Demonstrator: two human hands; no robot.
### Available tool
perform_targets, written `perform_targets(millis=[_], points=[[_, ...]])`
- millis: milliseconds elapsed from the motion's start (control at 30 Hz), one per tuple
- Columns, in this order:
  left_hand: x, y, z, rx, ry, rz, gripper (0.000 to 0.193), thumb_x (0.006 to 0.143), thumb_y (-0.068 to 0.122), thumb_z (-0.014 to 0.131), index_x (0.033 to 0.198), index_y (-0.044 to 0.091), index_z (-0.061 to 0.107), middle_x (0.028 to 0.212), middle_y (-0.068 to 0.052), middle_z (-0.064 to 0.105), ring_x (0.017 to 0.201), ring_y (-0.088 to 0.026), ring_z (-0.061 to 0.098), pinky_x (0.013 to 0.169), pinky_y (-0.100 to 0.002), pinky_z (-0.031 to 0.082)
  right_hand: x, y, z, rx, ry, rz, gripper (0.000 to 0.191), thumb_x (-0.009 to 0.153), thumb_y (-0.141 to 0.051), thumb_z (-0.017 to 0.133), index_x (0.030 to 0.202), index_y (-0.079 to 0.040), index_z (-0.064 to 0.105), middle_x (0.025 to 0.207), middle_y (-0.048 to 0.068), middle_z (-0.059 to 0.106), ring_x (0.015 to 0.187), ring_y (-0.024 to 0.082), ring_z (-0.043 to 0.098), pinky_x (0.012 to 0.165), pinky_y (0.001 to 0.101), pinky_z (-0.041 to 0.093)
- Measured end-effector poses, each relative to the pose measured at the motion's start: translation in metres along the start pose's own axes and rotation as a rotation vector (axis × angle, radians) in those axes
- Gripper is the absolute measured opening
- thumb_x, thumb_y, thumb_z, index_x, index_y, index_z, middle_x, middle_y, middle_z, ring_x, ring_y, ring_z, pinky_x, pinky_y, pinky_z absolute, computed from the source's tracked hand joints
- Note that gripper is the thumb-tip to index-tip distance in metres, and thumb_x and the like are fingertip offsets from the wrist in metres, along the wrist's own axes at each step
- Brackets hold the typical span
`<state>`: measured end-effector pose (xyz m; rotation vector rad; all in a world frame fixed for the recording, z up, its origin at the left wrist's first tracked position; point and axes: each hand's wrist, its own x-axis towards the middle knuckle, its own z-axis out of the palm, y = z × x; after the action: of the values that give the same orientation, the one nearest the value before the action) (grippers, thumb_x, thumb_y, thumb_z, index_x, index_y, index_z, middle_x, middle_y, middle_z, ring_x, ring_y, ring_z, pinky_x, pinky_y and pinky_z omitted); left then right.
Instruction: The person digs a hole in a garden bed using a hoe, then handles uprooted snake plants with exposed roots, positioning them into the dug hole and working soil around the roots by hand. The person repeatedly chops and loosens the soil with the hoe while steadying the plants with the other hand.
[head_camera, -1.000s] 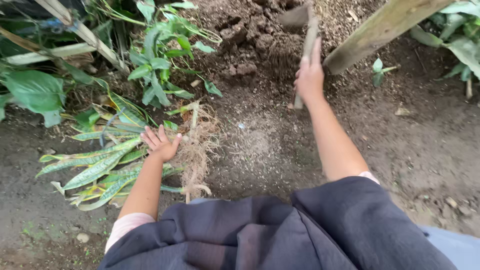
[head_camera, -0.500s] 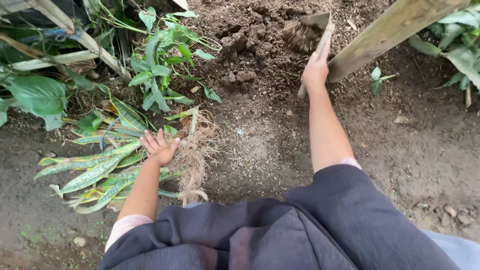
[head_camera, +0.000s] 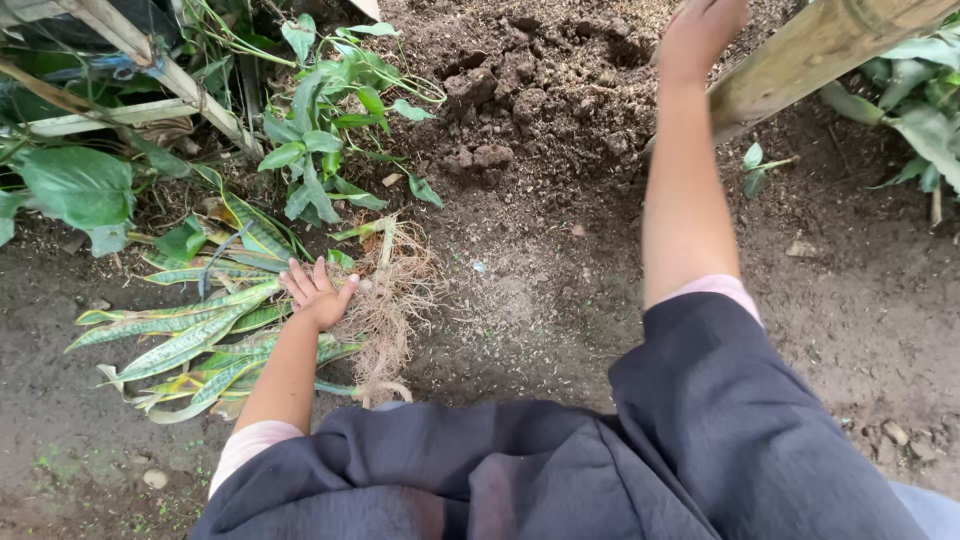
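The left hand (head_camera: 318, 293) is laid with fingers spread on uprooted striped-leaf plants (head_camera: 215, 335) lying beside their pale roots (head_camera: 392, 305) on the soil, while the right hand (head_camera: 700, 32) is stretched over the loose earth mound (head_camera: 545, 85) by a bamboo pole (head_camera: 815, 50), its finger state not discernible.

A thick bamboo pole (head_camera: 820, 50) slants across the top right corner, with big green leaves (head_camera: 925, 110) just beside it. At the top left, thin pale sticks (head_camera: 150, 65) cross each other over a leafy green bush (head_camera: 330, 120) and one wide leaf (head_camera: 75, 185). Small stones (head_camera: 895, 435) lie on the brown dirt ground (head_camera: 850, 320) at the lower right, well apart from a little green sprout (head_camera: 755, 160) near the pole.
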<state>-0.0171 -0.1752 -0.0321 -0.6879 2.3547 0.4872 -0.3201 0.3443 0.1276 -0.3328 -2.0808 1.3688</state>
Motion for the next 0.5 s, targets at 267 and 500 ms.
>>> perform_targets(millis=[267,500], points=[[0.006,-0.006,0.004,0.029,0.033,0.036,0.111,0.081,0.084,0.044,0.164,0.027,-0.002,0.164,-0.015,-0.035,0.150,-0.042,-0.032,0.121,-0.068,0.007,-0.110,0.025,-0.009,-0.215,-0.423,0.553,0.069,0.109,-0.034,0.040,0.166,-0.027,0.001,0.104,0.021,0.069,0.067,0.025,0.064,0.059,0.0387,0.056],[0.009,-0.009,0.006,0.035,0.070,0.049,0.110,0.083,0.082,0.044,0.164,0.024,-0.003,0.164,-0.018,-0.033,0.150,-0.043,-0.032,0.121,-0.067,0.005,-0.076,-0.017,-0.021,0.153,-0.328,0.152,0.065,0.113,-0.023,0.043,0.166,-0.013,0.008,0.097,0.004,0.071,0.062,0.010,0.060,0.050,0.0283,0.052]])
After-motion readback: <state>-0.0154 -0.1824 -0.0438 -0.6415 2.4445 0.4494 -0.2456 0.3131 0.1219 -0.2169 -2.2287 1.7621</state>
